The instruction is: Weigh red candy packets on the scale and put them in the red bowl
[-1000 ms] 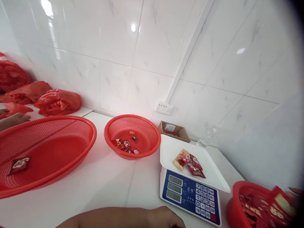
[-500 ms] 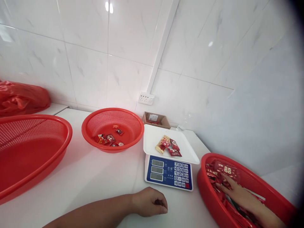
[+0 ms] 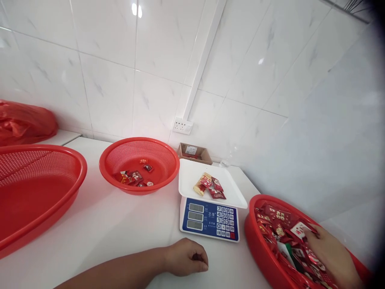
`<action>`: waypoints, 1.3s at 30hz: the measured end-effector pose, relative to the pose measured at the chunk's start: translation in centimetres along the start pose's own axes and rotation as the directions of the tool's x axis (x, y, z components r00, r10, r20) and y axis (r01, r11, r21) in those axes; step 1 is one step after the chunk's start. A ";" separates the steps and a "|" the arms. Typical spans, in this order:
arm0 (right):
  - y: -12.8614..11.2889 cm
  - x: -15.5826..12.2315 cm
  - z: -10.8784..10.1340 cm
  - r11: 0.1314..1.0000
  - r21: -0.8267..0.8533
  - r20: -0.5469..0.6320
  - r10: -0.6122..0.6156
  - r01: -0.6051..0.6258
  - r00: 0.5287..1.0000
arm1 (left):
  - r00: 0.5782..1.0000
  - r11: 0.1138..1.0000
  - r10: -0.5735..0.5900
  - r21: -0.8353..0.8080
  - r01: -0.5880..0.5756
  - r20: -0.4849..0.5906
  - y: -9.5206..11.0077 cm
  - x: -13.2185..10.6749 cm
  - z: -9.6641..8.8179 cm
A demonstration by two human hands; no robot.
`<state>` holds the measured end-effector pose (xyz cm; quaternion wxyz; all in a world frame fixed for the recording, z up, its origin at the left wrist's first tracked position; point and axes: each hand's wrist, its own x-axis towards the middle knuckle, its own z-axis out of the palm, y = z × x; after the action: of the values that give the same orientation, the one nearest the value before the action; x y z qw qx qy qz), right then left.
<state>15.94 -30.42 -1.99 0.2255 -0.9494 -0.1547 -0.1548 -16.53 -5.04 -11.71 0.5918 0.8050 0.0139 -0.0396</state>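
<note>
My left hand (image 3: 187, 257) rests on the white table in front of the scale, fingers curled into a loose fist with nothing visible inside. At the right, my right hand (image 3: 329, 251) is over the red basket (image 3: 255, 237), which holds many red snack packets (image 3: 278, 230). Its fingertips are closed on the edge of a white-and-red snack packet (image 3: 298, 230). On the white tray (image 3: 233, 192) of the blue-fronted scale (image 3: 210, 220) lie a cream-coloured packet (image 3: 199, 185) and a few dark red packets (image 3: 217, 194). The digits on the scale's displays are too faint to read.
A round red basket (image 3: 108, 176) with several small wrapped sweets stands left of the scale. Further left is a larger red basket (image 3: 80, 176), with a red plastic bag (image 3: 27, 122) behind it. A small cardboard box (image 3: 204, 156) sits against the tiled wall.
My right hand has shifted back and to the right in the basket and now grips the white-and-red packet. My left hand keeps its place and pose. The view has shifted slightly.
</note>
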 end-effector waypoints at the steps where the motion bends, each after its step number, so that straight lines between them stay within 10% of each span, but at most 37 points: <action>1: -0.9 -0.4 -0.5 0.998 0.038 0.026 0.042 -0.043 0.999 | 1.000 1.000 0.000 -0.002 0.000 0.001 0.0 0.0 0.0; 9: -12.1 -4.3 -1.8 0.932 0.352 0.186 0.018 -0.084 0.982 | 1.000 0.999 -0.026 -0.032 0.025 -0.004 -0.2 0.1 0.1; 16: -18.9 -5.3 5.0 0.729 0.679 0.323 -0.195 -0.084 0.926 | 1.000 0.999 -0.021 -0.046 0.021 -0.017 -0.5 0.1 0.2; 20: -20.4 -5.7 8.2 0.843 0.496 0.175 -0.330 0.206 0.928 | 1.000 0.996 0.019 -0.086 -0.020 -0.021 -1.6 0.5 0.6; 24: -21.0 -6.9 9.9 0.800 0.357 0.141 -0.556 0.481 0.819 | 0.998 0.985 0.063 -0.160 -0.061 0.010 -3.5 1.4 1.0; 30: -22.0 -7.2 10.9 0.793 0.274 0.355 -0.610 0.545 0.709 | 0.997 0.985 0.081 -0.157 -0.077 0.020 -4.2 1.7 1.0; 39: -22.0 -4.9 10.1 0.808 0.282 0.293 -0.585 0.517 0.756 | 0.997 0.983 0.072 -0.169 -0.068 0.021 -4.3 1.7 1.0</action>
<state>5.79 -8.03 -3.99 0.2230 -0.8476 -0.4811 -0.0197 -15.17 -4.75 -16.22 0.6587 0.7517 -0.0192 -0.0284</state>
